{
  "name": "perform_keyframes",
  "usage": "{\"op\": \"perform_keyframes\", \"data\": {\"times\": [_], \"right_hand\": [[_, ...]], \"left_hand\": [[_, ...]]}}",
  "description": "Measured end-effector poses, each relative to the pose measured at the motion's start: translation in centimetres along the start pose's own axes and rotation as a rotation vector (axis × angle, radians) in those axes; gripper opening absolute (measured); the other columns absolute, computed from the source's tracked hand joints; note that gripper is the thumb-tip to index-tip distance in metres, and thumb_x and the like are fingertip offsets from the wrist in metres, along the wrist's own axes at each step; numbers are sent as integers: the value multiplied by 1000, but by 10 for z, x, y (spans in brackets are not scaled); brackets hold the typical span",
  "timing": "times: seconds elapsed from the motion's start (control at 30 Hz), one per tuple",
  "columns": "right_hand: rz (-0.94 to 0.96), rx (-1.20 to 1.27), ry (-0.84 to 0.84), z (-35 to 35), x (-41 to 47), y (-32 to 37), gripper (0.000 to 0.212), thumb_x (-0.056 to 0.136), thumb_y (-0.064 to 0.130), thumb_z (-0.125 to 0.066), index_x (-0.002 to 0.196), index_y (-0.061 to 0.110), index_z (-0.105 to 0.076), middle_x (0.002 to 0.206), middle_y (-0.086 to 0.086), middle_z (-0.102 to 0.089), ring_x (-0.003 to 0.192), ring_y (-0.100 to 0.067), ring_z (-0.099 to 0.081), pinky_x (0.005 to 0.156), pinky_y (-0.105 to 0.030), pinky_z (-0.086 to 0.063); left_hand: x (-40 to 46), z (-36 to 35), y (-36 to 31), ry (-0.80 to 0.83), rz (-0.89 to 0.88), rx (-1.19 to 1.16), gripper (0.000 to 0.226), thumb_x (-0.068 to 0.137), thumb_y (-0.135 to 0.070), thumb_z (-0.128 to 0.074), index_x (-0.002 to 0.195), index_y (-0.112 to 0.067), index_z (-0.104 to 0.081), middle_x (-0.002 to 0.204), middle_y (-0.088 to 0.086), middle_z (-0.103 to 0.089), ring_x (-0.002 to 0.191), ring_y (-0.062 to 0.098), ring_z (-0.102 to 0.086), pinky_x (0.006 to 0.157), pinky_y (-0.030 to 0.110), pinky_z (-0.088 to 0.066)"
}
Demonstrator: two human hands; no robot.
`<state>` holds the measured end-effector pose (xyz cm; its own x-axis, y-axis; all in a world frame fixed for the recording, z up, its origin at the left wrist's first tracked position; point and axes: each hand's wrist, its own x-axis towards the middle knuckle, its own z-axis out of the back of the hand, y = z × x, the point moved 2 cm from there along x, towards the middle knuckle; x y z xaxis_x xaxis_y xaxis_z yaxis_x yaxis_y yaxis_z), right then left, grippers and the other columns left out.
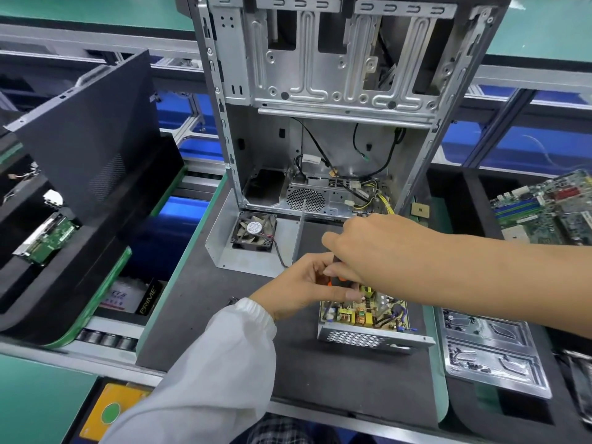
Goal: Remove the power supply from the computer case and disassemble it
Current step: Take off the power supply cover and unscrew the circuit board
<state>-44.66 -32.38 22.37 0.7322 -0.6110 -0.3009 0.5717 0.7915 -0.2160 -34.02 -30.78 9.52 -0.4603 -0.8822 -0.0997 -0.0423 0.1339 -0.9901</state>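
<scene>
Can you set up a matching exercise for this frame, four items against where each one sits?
Things:
1. fan
2. power supply
3. motherboard
4. screwdriver

Places:
A. far right, on the bench
B. gripped by both hands
C. on the detached metal cover, in front of the case
D. opened on the mat, under the hands

Pairs: 1-C, 2-D, 3-A, 4-B

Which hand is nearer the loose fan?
Left. The left hand sits just right of and below the fan, at the screwdriver. The right hand lies farther right, over the power supply.
</scene>
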Motion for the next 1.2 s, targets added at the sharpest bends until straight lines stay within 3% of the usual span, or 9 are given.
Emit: {"op": "perform_keyframes", "data": {"times": [0.13, 0.27, 0.4, 0.63, 0.77, 0.9, 1.03, 1.13, 1.2], "right_hand": [[1, -9, 2, 1, 0, 0, 25, 102, 33, -39, 114, 13, -49, 68, 4, -25, 70, -23, -45, 47, -27, -26], [-2, -19, 2, 3, 0, 0, 22, 103, 30, -39, 113, 13, -49, 68, 4, -24, 58, -18, -30, 44, -24, -20], [5, -9, 22, 2, 1, 0, 24, 102, 32, -40, 115, 13, -48, 68, 4, -25, 65, -19, -36, 44, -24, -22], [23, -6, 0, 0, 2, -1, 25, 101, 36, -40, 114, 15, -47, 69, 4, -25, 53, -14, -28, 45, -27, -22], [90, 19, -4, -1, 0, 1, 24, 91, 22, -57, 110, 25, -42, 73, 5, -11, 57, -10, -21, 45, -26, -17], [178, 62, 66, 1, 0, -3, 38, 84, 21, -64, 113, 32, -44, 87, 7, -10, 82, -13, -31, 51, -23, -19], [15, 164, 22, 7, -4, -11, 52, 79, 70, -52, 101, 24, -44, 77, 11, -28, 59, -9, -33, 47, -24, -25], [-20, -97, -53, 5, -6, 0, 31, 99, 47, -41, 83, 20, -41, 65, 2, -32, 54, -16, -36, 42, -26, -20], [6, -104, -7, 2, -8, 2, 16, 101, 34, -41, 96, 20, -46, 68, 1, -34, 55, -16, -37, 43, -26, -21]], "left_hand": [[0, 0, 3, -4, 0, -24, 21, 83, 3, -71, 101, 10, -64, 100, 26, -64, 98, 30, -61, 94, 38, -52], [1, 1, 3, -1, -21, -40, 23, 83, 5, -70, 104, 10, -65, 103, 30, -64, 101, 32, -61, 96, 43, -51], [0, 1, 2, 2, -14, -47, 27, 84, 7, -68, 106, 18, -59, 106, 43, -58, 102, 36, -58, 98, 53, -46], [0, 0, 2, 5, -12, -59, 31, 82, -2, -73, 103, 15, -59, 99, 32, -64, 98, 34, -61, 98, 58, -45], [-4, -1, -4, 11, -26, -74, 22, 81, -7, -72, 85, -29, -72, 85, -11, -70, 86, 6, -67, 86, 26, -54], [-4, 4, -3, -11, -17, -83, 24, 80, -4, -75, 98, -21, -73, 95, 0, -72, 97, 15, -67, 86, 24, -53], [-3, 1, -1, 33, -6, 16, 18, 84, 4, -70, 101, 6, -64, 96, 18, -64, 99, 29, -61, 91, 31, -55], [-4, 1, -6, 21, -33, 48, 20, 82, 5, -73, 94, -10, -74, 95, 17, -68, 93, 20, -64, 84, 26, -53], [-3, 0, -5, 34, -42, 45, 20, 81, 5, -73, 97, -6, -74, 96, 27, -67, 93, 24, -62, 86, 35, -52]]}}
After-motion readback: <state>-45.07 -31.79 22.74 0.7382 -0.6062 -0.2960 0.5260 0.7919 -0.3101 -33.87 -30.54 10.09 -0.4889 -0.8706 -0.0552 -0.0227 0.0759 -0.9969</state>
